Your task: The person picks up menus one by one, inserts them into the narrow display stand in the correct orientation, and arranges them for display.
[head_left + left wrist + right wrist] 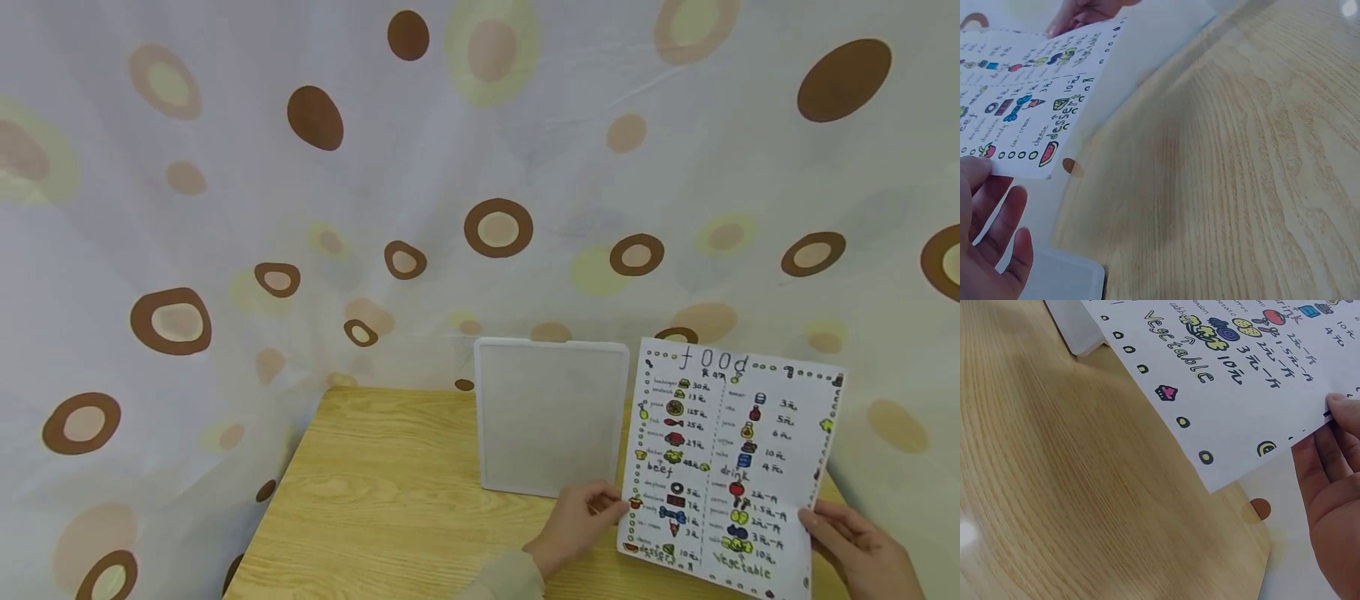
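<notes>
Fingers (600, 502) of my left hand (573, 529) pinch the hand-drawn food menu sheet (731, 462) at its left edge; my right hand (862, 546) pinches its lower right corner. I see the sheet held tilted above the wooden counter (390, 492), just right of a white frosted panel (551, 417) propped upright.

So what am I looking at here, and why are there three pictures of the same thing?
No machine here: a person wears three cameras. The big picture comes from the head, looking down at a wooden table in front of a spotted curtain. The other two come from the wrists, close up. The left hand and right hand each pinch a side edge of a hand-drawn food menu, holding it up above the table. Behind it a white board stands upright on the table.
</notes>
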